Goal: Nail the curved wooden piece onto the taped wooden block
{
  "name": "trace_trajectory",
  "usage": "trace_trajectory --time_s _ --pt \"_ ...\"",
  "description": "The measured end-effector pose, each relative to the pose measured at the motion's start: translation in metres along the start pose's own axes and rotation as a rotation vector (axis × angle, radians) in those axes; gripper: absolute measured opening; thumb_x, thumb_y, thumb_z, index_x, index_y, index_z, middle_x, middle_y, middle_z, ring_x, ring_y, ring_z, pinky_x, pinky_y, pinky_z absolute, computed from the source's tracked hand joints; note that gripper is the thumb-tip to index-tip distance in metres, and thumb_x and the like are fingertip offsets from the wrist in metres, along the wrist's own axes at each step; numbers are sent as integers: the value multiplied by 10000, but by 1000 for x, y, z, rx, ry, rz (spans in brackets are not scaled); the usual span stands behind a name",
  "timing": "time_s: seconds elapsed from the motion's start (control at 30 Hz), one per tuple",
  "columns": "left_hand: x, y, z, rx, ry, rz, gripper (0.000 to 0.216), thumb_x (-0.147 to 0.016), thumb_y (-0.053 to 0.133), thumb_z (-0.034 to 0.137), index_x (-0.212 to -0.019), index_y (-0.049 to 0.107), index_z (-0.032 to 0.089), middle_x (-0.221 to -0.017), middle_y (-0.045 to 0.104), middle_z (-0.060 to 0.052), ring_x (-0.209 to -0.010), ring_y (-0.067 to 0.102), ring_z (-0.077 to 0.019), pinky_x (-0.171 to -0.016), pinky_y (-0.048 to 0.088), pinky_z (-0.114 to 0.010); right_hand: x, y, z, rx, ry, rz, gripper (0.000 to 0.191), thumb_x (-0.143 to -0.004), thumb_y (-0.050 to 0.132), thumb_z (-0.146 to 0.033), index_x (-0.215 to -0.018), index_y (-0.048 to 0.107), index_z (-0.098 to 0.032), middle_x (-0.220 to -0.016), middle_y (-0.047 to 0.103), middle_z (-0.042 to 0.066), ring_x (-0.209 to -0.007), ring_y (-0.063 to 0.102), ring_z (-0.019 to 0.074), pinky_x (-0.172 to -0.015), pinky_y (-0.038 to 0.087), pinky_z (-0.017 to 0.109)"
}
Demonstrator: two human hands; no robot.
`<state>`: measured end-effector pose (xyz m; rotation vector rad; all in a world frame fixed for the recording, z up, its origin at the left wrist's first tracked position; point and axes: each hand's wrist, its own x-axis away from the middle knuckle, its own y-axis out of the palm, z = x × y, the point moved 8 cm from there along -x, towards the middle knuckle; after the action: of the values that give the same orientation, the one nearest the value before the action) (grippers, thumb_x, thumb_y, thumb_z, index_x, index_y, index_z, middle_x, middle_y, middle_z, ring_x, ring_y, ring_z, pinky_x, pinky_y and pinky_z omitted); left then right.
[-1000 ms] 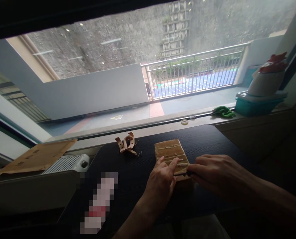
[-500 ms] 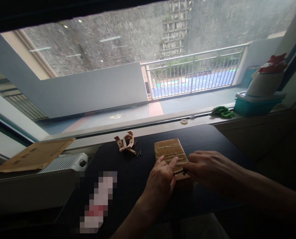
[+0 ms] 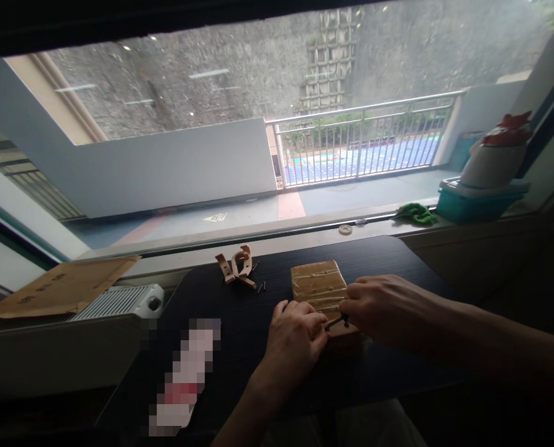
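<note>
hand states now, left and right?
Left hand: curled, fingertips on the near edge of the wooden block; whether it grips cannot be told.
Right hand: closed on a small dark tool over the block.

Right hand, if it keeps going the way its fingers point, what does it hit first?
The right hand points leftward, pinching a small dark tool over the near end of the wooden block. Straight on, it would most likely meet the left hand first, though depth is hard to judge.
</note>
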<state>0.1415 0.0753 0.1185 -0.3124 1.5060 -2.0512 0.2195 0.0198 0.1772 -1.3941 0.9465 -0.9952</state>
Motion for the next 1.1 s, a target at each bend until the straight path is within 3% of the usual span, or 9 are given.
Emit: trace_trajectory --time_s 0.13,0.33,0.9,1.1 --pt "-3 2 1 14 -18 -61 159 -810 562 299 -842 717 284 -882 674 2 -841 599 -187 -738 420 -326 -1 -3 0 28 26 -54 175 -825 482 -116 -759 637 -166 -727 617 32 -644 556 139 -542 299 264" --pt "-8 0 6 -33 14 -70 187 -828 531 309 -861 711 270 -858 673 12 -724 606 -148 -652 399 -277 -3 -5 -3 46 20 -81 185 -837 479 -124 -769 644 -170 -742 623 35 -658 563 135 -545 293 257" --pt "-9 3 3 26 -2 -108 184 -807 541 269 -870 714 263 -895 676 7 -744 614 -155 -708 421 -305 -16 -13 -14 90 -34 -153 149 -757 538 -54 -750 647 -155 -737 622 38 -668 581 151 -548 311 259" --pt "-9 3 3 32 -24 -119 169 -800 548 265 -845 711 261 -884 667 5 -741 618 -157 -717 428 -298 -17 -15 -20 80 -89 -119 168 -772 533 -59 -774 650 -180 -742 616 22 -637 556 126 -533 286 242"
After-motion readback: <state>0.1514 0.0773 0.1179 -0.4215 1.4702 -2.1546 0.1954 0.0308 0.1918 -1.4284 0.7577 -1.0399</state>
